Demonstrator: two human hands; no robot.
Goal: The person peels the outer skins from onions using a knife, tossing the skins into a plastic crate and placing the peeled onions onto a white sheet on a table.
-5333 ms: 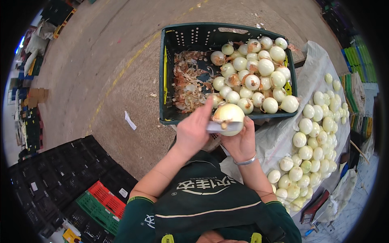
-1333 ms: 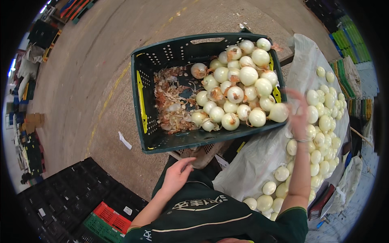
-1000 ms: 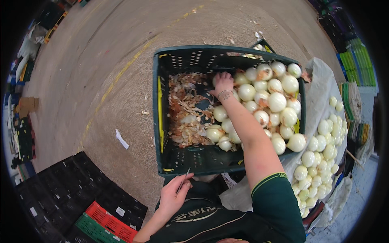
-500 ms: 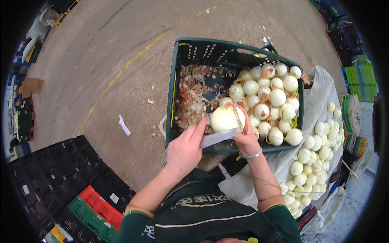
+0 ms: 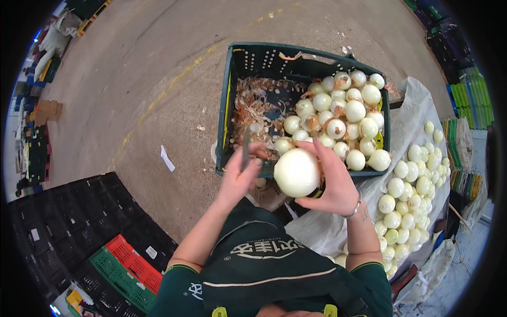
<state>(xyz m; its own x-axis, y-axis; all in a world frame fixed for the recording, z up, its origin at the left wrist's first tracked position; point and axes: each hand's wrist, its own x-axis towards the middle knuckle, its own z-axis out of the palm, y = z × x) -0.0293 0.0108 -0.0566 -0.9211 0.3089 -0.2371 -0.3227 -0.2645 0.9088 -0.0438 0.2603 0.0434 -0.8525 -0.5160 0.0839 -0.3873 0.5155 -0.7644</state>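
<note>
A large peeled white onion (image 5: 296,173) rests in my right hand (image 5: 338,182), whose fingers and thumb curve round its right side. My left hand (image 5: 238,177) is closed on a knife (image 5: 246,145), its blade pointing up and away from me, apart from the onion. Both hands are over the near edge of a dark green plastic crate (image 5: 226,105). Peeled and partly peeled onions (image 5: 355,111) fill the crate's right side. Brown onion skins (image 5: 247,111) lie along its left side. The knife's handle is hidden in my fingers.
Right of the crate, many peeled onions (image 5: 406,211) lie on a whitish plastic sheet (image 5: 414,105). Black crates (image 5: 79,222), with a red crate (image 5: 134,261) and a green crate (image 5: 119,280), stand at lower left. A white scrap (image 5: 167,158) lies on the concrete floor.
The knife has come away from the onion and swung from crosswise to upright. The onion has moved toward me, and a strip of brown skin on it no longer shows. My right fingers have opened wider round it.
</note>
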